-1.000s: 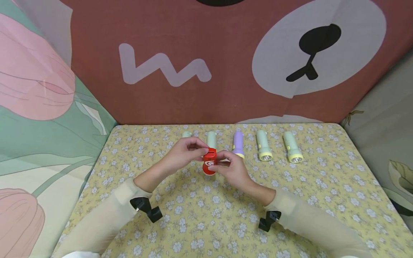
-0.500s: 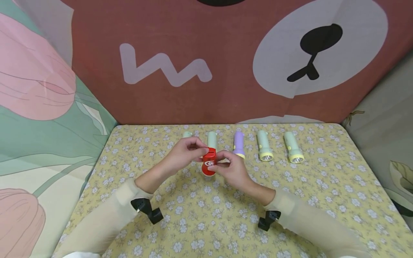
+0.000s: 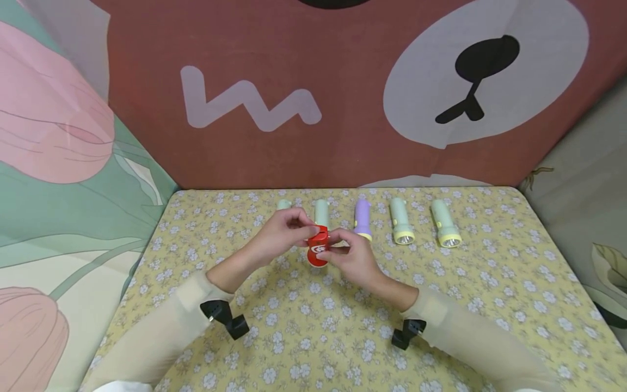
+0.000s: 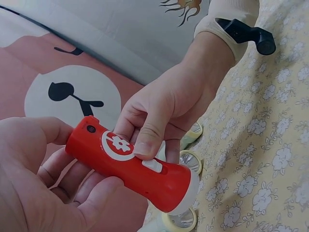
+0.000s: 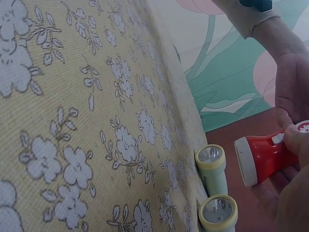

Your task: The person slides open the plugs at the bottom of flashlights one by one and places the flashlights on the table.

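A red flashlight [image 3: 315, 260] with a white flower emblem and a white lens rim is held between both hands above the table, lens end down. My left hand [image 3: 276, 234] grips its tail end, thumb and fingertips at the top. From the other side my right hand [image 3: 360, 261] pinches the body. In the left wrist view the right thumb lies on the flower emblem, just beside the white slide switch [image 4: 153, 165]. The right wrist view shows the white lens rim [image 5: 246, 162] facing left. Fingers hide parts of the red body.
Behind the hands lie a purple flashlight [image 3: 362, 215] and several pale green ones [image 3: 399, 215] in a row. My left hand partly hides the leftmost green flashlight [image 3: 283, 204]. The table has a flowered yellow cloth [image 3: 323, 337]; a reddish-brown printed backdrop [image 3: 343, 147] rises behind it.
The left thumb has shifted slightly over the tail end of the red flashlight, where the dark slot now looks more slanted. The right hand stays nearly still.
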`<action>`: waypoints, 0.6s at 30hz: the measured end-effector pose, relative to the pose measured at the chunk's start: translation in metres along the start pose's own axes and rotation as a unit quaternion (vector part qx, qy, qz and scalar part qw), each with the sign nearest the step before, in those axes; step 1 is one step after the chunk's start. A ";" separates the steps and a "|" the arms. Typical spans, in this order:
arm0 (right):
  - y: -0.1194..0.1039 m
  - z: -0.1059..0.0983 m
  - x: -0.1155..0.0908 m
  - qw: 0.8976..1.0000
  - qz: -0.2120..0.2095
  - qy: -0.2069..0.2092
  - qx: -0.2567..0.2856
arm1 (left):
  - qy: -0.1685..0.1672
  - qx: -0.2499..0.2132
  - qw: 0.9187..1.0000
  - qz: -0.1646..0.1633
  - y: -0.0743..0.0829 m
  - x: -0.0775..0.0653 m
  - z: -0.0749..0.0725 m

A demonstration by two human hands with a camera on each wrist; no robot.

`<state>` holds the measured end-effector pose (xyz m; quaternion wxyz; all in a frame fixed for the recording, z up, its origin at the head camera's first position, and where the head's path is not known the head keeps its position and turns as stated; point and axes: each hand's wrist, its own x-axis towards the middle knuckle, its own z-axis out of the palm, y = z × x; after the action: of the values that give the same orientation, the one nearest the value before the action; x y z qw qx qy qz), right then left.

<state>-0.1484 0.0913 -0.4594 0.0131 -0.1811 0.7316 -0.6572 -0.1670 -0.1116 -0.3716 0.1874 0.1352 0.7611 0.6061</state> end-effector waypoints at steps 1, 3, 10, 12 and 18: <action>0.000 0.000 0.000 1.000 0.000 0.000 -0.001 | 0.000 0.001 1.000 -0.001 0.000 0.000 0.000; 0.000 0.000 0.000 1.000 0.001 0.000 -0.006 | 0.001 0.002 1.000 -0.003 0.000 0.001 0.000; -0.003 -0.001 0.000 1.000 0.016 0.007 -0.020 | -0.005 0.003 1.000 -0.002 -0.002 0.002 0.000; -0.003 0.000 0.000 1.000 0.019 0.008 -0.021 | -0.006 0.005 1.000 -0.001 -0.002 0.002 0.000; -0.006 0.001 0.001 0.999 0.022 0.009 -0.038 | -0.005 0.011 1.000 -0.010 0.000 0.002 0.001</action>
<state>-0.1479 0.0896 -0.4535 0.0145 -0.1591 0.7597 -0.6303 -0.1686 -0.1103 -0.3724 0.1959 0.1327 0.7680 0.5951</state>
